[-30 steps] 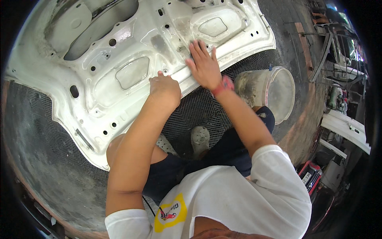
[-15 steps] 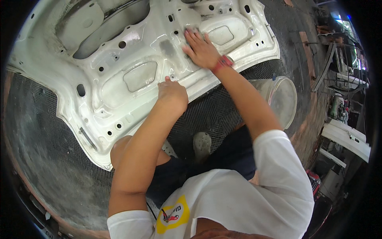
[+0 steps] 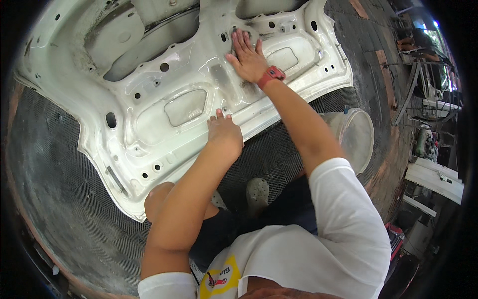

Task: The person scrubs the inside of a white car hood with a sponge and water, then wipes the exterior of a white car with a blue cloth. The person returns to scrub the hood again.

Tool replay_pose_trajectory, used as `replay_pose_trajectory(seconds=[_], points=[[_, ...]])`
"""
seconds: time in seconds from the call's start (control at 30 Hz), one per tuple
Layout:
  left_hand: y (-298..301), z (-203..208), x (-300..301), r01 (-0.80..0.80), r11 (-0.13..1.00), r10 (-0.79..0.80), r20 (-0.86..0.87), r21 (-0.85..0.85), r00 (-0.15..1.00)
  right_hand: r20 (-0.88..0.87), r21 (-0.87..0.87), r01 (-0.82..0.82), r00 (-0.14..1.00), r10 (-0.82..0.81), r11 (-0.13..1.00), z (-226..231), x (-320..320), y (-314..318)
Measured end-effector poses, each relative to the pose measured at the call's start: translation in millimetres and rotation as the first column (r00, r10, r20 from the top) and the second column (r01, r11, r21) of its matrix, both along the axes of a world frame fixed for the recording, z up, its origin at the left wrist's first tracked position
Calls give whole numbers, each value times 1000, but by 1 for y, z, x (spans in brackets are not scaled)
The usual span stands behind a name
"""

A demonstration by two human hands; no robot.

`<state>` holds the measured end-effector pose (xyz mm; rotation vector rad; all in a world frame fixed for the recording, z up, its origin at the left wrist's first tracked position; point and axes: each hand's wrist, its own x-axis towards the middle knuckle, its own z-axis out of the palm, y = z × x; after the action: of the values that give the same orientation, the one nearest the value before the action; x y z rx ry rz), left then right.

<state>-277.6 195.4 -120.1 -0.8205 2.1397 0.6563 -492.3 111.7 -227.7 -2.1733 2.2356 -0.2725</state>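
Observation:
A large white car panel [image 3: 154, 122], perhaps a tailgate or door seen from its inner side, lies in front of me with holes and recesses. My right hand [image 3: 248, 59] lies flat on its upper middle, palm down with the fingers stretched out. Something greyish shows at the fingertips; whether a thin pad is beneath the palm is hidden. A red wristband [image 3: 272, 75] circles that wrist. Closer in, my left hand [image 3: 224, 133] rests by the panel's near edge, fingertips on the surface and slightly apart; its thumb is not clearly seen. Grey smudges mark the panel between both hands.
A whitish round bucket [image 3: 356, 139] stands right of the panel, beside my right arm. Dark ribbed matting [image 3: 55, 164] covers the floor. At the far right are metal racks [image 3: 423, 94] and white panel pieces [image 3: 433, 179]. My shoe [image 3: 257, 192] is below the panel's near edge.
The panel sits slightly lower and further right in the picture. My right hand has slid a little away from me across it; my left hand keeps its place at the near edge.

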Motion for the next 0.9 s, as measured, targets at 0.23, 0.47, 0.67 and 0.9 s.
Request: replay_pose_trajectory(seconds=[0.23, 0.47, 0.67, 0.9], points=[[-5, -5, 18, -17, 999, 18, -40, 37, 999, 25, 238, -27, 999, 22, 971, 11, 7, 55], [0, -6, 13, -12, 1000, 13, -14, 27, 1000, 10, -72, 78, 997, -77, 994, 8, 5, -22], [-6, -2, 17, -21, 999, 22, -28, 43, 999, -61, 221, -1, 998, 14, 975, 16, -7, 54], [0, -7, 12, 4, 1000, -4, -14, 28, 1000, -83, -32, 52, 995, -55, 998, 0, -12, 3]])
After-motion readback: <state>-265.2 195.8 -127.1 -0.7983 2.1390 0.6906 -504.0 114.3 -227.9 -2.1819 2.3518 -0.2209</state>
